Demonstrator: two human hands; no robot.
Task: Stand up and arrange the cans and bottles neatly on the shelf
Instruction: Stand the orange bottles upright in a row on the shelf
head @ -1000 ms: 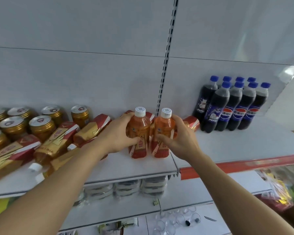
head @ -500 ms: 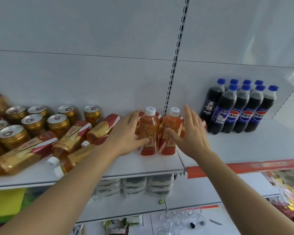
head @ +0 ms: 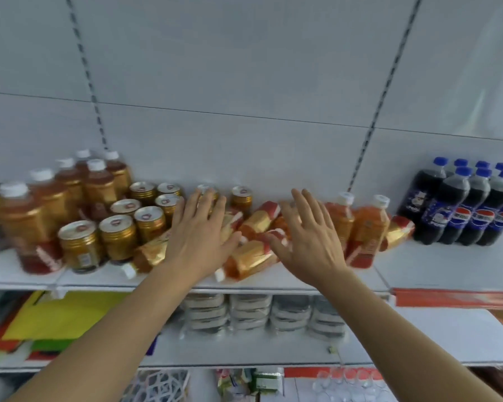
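Both hands hover open, fingers spread, over a pile of toppled orange tea bottles (head: 253, 256) with gold and red labels lying on the white shelf (head: 436, 271). My left hand (head: 199, 230) is over the left part of the pile, my right hand (head: 308, 233) over the right part. Two orange bottles (head: 366, 227) with white caps stand upright just right of my right hand. Another toppled bottle (head: 397, 232) lies behind them. Gold cans (head: 119, 227) stand upright left of the pile.
Upright brown tea bottles (head: 50, 198) stand at far left. Dark cola bottles (head: 471, 207) with blue caps stand in a block at far right. Bare shelf lies in front of the cola. Wrapped packs (head: 244, 311) and coloured sheets (head: 61, 314) fill the lower shelf.
Both hands let go of the two upright orange bottles and moved left, now spread open over the toppled bottles. The view has swung left, showing more cans and brown bottles.
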